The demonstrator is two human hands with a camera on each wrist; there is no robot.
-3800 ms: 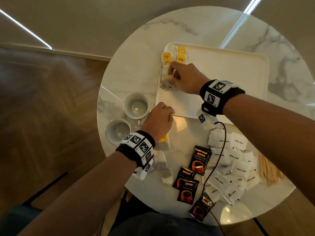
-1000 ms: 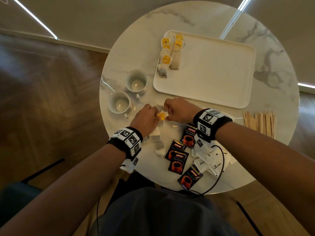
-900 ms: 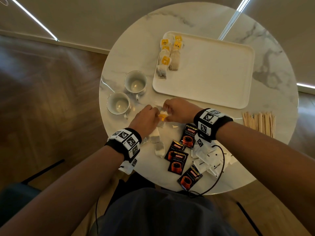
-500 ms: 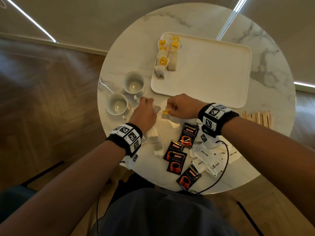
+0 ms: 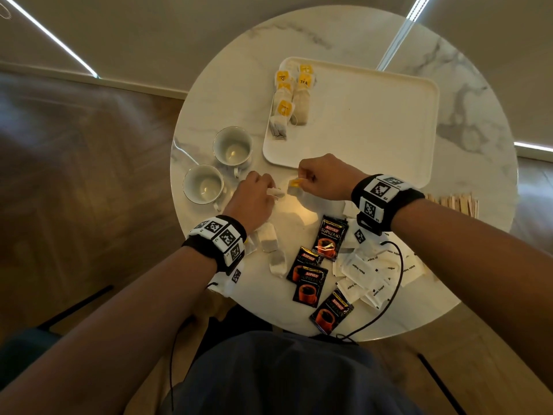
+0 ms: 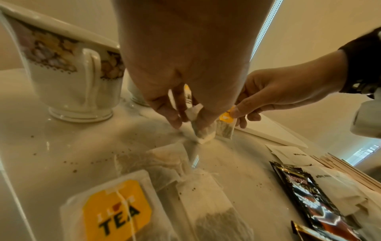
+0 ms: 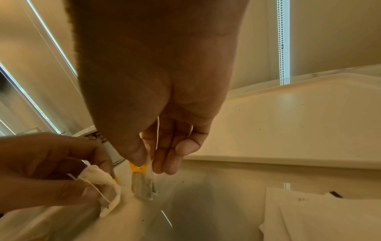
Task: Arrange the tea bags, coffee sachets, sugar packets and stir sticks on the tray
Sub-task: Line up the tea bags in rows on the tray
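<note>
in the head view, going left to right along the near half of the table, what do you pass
Near cup → left hand → right hand → sugar packets → stir sticks.

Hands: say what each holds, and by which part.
Left hand pinches a tea bag by its top end. Right hand pinches another tea bag by its top edge, at the yellow tag.
</note>
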